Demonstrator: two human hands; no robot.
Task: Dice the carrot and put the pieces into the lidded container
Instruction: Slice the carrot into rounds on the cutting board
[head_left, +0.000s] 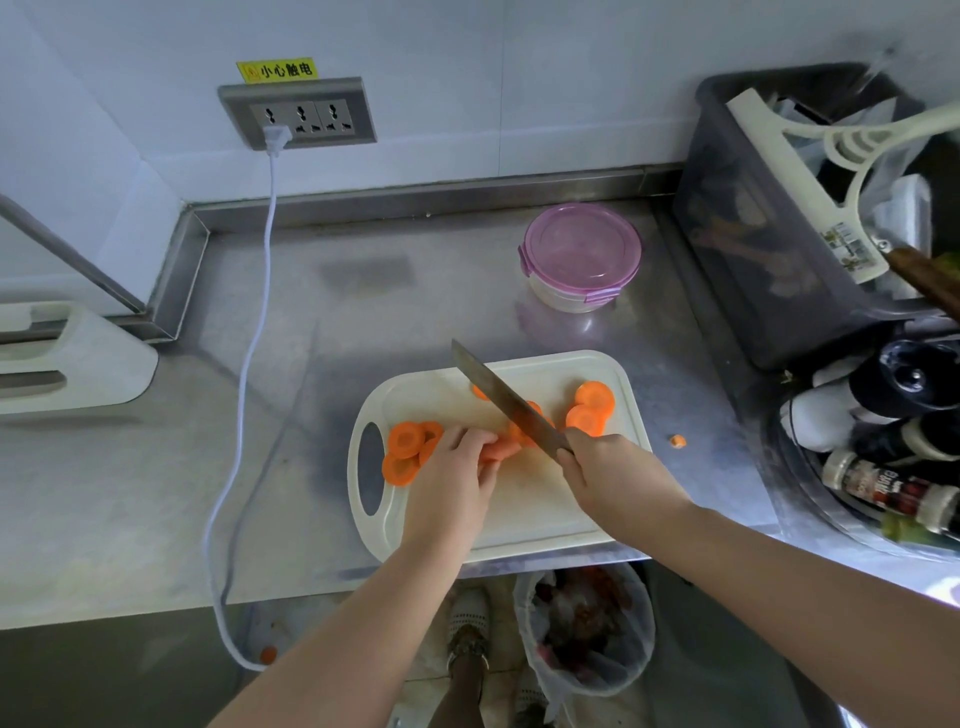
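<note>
My left hand (452, 467) pins the carrot (501, 449) on the board (524, 519) while my right hand (608, 467) grips the knife (506, 400) angled over it, so I judge slicing is midway, dicing comes next, and the container (582, 257) stays lidded behind.

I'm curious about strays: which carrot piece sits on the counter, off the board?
The small bit on the steel counter right of the cutting board; the slices lie on it.
</note>
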